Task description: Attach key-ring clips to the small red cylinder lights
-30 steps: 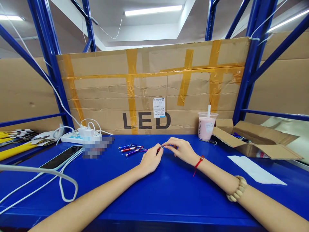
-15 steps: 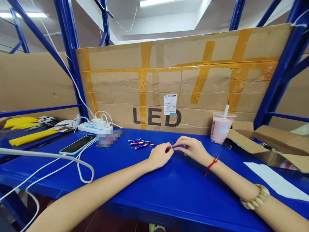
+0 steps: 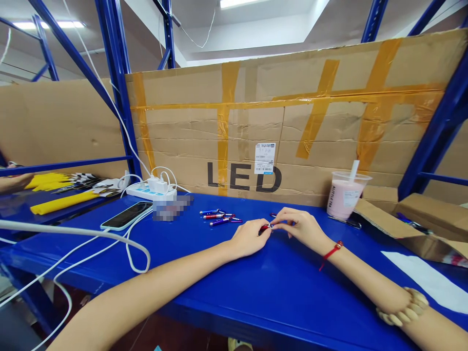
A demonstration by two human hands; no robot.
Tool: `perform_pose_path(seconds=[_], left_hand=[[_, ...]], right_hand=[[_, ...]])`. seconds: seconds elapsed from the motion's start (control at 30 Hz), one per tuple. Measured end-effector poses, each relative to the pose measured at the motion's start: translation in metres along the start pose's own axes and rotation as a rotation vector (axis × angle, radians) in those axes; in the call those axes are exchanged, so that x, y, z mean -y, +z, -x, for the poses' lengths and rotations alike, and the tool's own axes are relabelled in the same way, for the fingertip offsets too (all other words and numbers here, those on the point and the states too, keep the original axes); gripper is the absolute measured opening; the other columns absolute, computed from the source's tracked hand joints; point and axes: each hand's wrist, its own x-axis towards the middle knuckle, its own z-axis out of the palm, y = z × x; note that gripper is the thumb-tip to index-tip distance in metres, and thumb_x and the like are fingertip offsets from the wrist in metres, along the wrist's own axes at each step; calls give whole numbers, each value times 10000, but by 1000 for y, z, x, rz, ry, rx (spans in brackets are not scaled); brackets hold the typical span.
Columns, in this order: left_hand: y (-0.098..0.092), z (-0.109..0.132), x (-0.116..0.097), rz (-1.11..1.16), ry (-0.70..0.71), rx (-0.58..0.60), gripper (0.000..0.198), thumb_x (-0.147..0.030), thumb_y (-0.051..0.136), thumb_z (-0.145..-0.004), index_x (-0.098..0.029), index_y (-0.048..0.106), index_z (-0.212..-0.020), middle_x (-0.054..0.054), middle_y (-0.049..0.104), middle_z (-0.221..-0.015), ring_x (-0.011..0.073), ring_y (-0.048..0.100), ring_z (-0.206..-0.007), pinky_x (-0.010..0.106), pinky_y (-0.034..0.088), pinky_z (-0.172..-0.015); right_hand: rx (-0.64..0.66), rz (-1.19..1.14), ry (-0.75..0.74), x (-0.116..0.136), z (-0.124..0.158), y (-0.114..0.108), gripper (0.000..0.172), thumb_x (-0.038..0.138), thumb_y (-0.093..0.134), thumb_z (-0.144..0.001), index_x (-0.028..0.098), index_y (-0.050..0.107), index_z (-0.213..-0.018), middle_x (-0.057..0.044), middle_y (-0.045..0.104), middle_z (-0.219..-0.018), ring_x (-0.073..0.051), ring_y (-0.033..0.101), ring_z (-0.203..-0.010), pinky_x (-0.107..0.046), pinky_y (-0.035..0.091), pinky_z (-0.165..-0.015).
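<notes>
Blue tabletop (image 3: 234,287) fronts the cardboard panel (image 3: 183,141); ceiling lamp (image 3: 237,3) above it. In front of the panel, I see left hand (image 3: 250,239) gripping a red piece (image 3: 264,227), right hand (image 3: 298,225) apparently pinching its tip (image 3: 270,225).

Warehouse-like workroom, blue metal racking (image 3: 119,92), taped cardboard panel (image 3: 190,139) printed LED, blue worktop (image 3: 208,278), tube light (image 3: 237,2) overhead

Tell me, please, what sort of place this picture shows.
It looks like a warehouse or storeroom corner used for handwork: blue rack posts rise around a blue worktop, backed by a large taped cardboard panel printed "LED".
</notes>
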Motion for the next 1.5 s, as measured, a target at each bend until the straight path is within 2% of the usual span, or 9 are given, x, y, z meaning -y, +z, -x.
perform_pose_path(seconds=[0.13, 0.37, 0.8, 0.93, 1.13, 1.33, 1.5], left_hand=[[1, 0, 5, 108, 65, 65, 144, -161, 362, -906, -136, 501, -877, -30, 512, -739, 68, 467, -655, 136, 311, -588], [-1, 3, 3, 136, 99, 27, 125, -136, 366, -905, -135, 486, -868, -38, 494, -708, 56, 450, -643, 122, 304, -590], [-2, 5, -1, 87, 94, 43, 97, -131, 374, -903, -151, 460, -943, -40, 499, -713, 66, 471, -641, 140, 297, -567], [-2, 6, -3, 138, 79, 4, 57, -123, 421, -886, -143, 401, -936, -41, 512, -763, 78, 492, -676, 137, 314, -573], [-1, 7, -2, 128, 118, -17, 73, -104, 445, -870, -141, 384, -884, -44, 519, -817, 92, 502, -714, 134, 320, -572], [-1, 7, 0, 94, 193, -43, 89, -74, 460, -854, -139, 400, -857, -56, 519, -853, 78, 502, -769, 126, 313, -586], [-2, 6, -2, 120, 218, -48, 108, -69, 434, -867, -162, 444, -922, -52, 517, -920, 80, 491, -854, 126, 339, -672]], right_hand=[[-21, -80, 9, -2, 0, 0, 286, 444, 516, -744, 193, 653, -746, -31, 574, -837, -47, 474, -439, -196, 377, -454], [-50, -270, 9, -2, -1, 4, 231, 392, 585, -703, 170, 649, -716, -28, 566, -788, -46, 468, -418, -199, 391, -432], [-16, -143, 74, 5, 1, -5, 221, 382, 536, -744, 186, 626, -697, 16, 590, -789, -32, 495, -434, -190, 372, -512], [26, -171, 157, 3, 1, -1, 228, 395, 568, -710, 174, 625, -707, 7, 602, -741, -52, 509, -442, -190, 368, -507], [138, -342, 301, 6, 1, -1, 307, 407, 580, -675, 112, 640, -738, -50, 613, -694, -69, 492, -438, -188, 368, -457], [242, -491, 457, 10, 1, -3, 443, 521, 598, -614, 86, 628, -693, -31, 537, -541, -59, 454, -447, -159, 317, -402], [276, -608, 521, 3, 0, 2, 451, 540, 614, -587, 99, 606, -685, -30, 548, -624, -49, 475, -508, -131, 317, -415]])
